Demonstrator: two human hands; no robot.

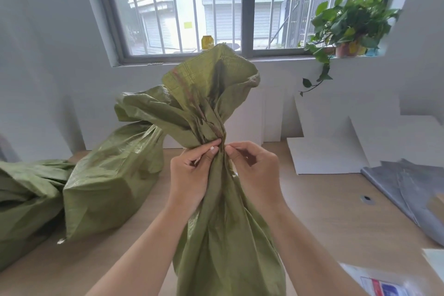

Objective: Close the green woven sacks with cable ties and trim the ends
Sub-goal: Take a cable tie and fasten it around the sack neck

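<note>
One green woven plastic sack (225, 235), neck gathered, held two-handed.
Head view: left hand (192, 170) and right hand (254, 166) pinch the bunched neck with curled fingers; the sack stands upright on the light wooden table (324, 199), two filled green sacks (108, 175) lying to its left.

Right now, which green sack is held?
The upright front sack, neck pinched by left hand and right hand; the middle sack and far-left sack rest untouched.
</note>
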